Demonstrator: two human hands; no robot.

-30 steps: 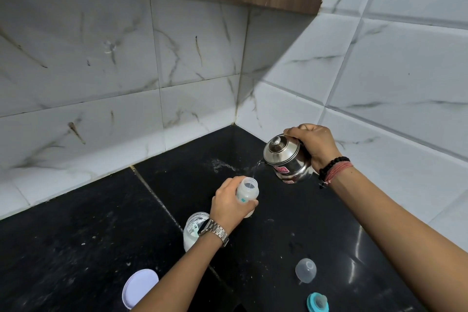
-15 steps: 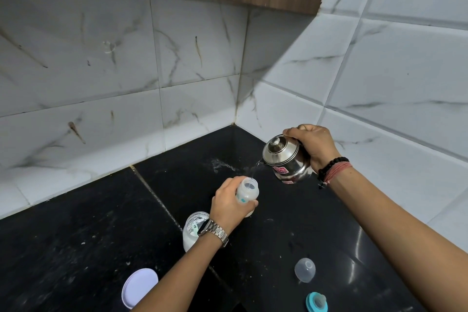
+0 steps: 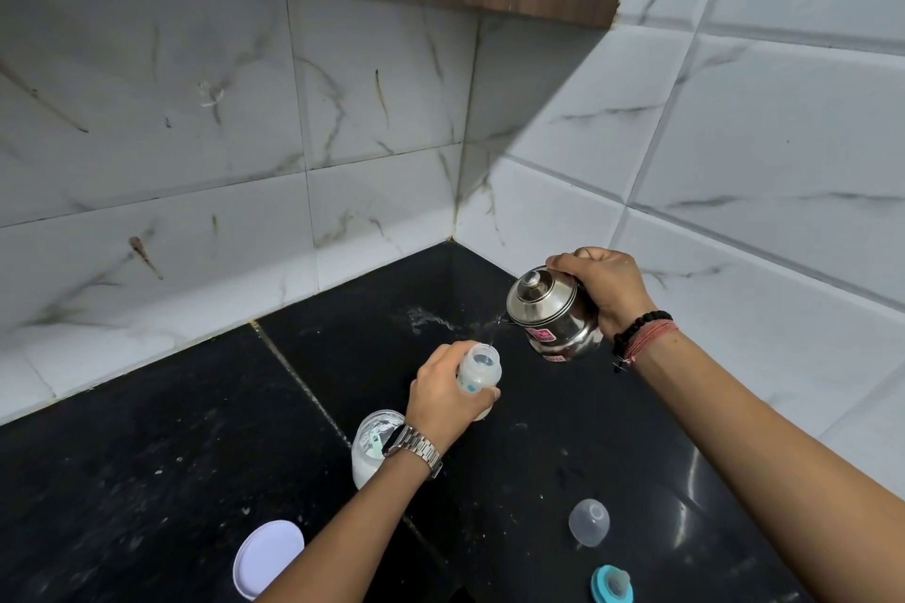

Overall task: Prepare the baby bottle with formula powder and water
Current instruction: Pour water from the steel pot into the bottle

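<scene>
My left hand (image 3: pixel 448 394) wraps its grip round the small translucent plastic baby bottle (image 3: pixel 481 370), fingers curled about its body, holding it upright over the black stone bench (image 3: pixel 147 480) with its open mouth facing up. My right hand (image 3: pixel 605 291) closes its grip round the shiny rounded steel kettle with a knobbed lid (image 3: pixel 551 311), tilted toward the bottle; a thin stream of water (image 3: pixel 494 331) runs from its spout into the bottle's mouth. The kettle sits above and to the right of the bottle, apart from it.

Just behind my left wrist stands an open white round formula tub (image 3: pixel 372 448) with powder inside and a pale green scoop showing. Its flat white round lid (image 3: pixel 267 558) lies on the bench nearer to me, to the left. To the right, near my right forearm, lie a clear domed plastic cap (image 3: pixel 589 521) and, closer to me, a teal ring with the bottle's teat (image 3: pixel 611 585). Pale specks are scattered on the bench.
</scene>
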